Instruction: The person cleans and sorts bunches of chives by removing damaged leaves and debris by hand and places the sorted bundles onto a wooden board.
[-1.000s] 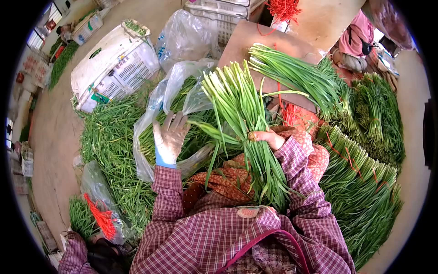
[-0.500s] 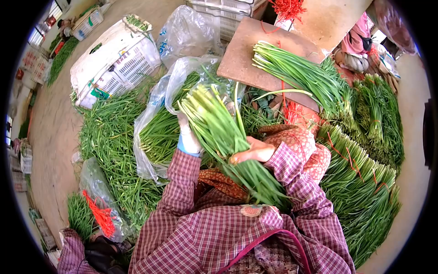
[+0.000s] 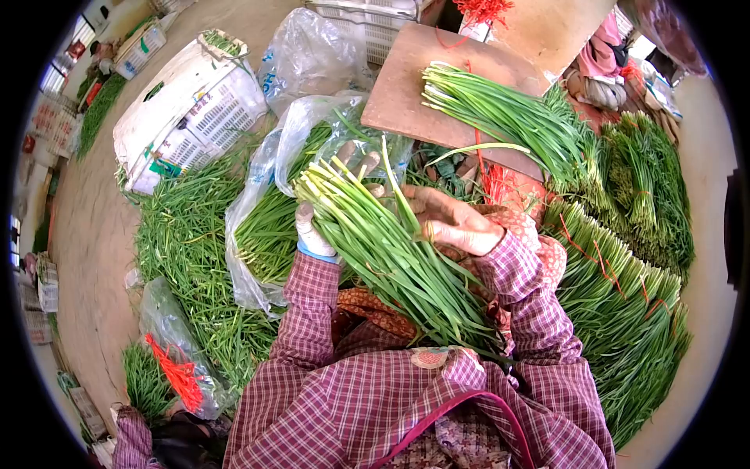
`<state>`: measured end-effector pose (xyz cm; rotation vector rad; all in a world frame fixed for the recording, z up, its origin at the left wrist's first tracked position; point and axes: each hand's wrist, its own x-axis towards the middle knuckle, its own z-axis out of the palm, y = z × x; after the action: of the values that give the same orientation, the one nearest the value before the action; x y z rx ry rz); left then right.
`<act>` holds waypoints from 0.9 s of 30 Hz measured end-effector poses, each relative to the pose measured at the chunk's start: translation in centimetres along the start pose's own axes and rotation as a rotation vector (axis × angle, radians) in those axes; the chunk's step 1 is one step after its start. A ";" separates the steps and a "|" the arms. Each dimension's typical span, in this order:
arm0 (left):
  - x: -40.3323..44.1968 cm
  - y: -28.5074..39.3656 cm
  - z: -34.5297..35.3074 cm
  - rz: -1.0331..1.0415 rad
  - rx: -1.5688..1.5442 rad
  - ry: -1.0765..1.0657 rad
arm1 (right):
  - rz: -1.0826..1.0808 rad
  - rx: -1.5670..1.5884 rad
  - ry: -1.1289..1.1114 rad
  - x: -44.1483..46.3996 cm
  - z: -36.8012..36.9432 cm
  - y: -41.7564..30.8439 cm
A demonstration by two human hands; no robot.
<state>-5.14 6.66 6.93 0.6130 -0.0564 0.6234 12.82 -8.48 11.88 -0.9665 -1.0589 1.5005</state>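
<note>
Slanting pale ends up-left, left hand (image 3: 312, 233) clasps the greens (image 3: 383, 242), right hand (image 3: 457, 220) spread.

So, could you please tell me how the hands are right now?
Left hand: holding the green bunch.
Right hand: partly open beside it, grip unclear.

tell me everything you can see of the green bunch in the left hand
The green bunch is long leafy stalks, pale yellowish-green at one end, deeper green toward the tips. No tie shows. It slants over the lap, pale ends up and left; one stalk sticks out. The left hand grips it near those ends; the right hand, open, is at its edge.
</note>
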 end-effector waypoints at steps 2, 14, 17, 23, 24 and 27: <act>0.0 0.0 0.5 0.003 -0.036 -0.025 | 0.021 -0.041 0.114 0.2 -0.1 -0.4; 0.1 -1.0 -1.5 0.092 -0.224 -0.145 | -0.318 -0.485 0.734 1.6 -2.0 0.1; 0.0 -1.1 -2.4 0.120 -0.079 -0.199 | -0.343 -0.338 0.939 -0.6 -3.4 -5.0; 0.3 -1.1 -2.3 0.089 -0.043 -0.172 | -0.512 -1.221 1.009 -1.2 -4.8 -6.6; 0.5 -1.1 -2.1 0.082 -0.050 -0.170 | -0.455 -1.125 0.848 -0.6 -4.1 -5.6; 0.6 -0.7 -1.7 0.066 -0.025 -0.181 | -0.207 -0.641 0.602 0.8 -2.0 -3.4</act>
<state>-4.48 7.48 5.28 0.6445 -0.2541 0.6292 15.53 -7.05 14.55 -1.5696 -1.1508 0.6143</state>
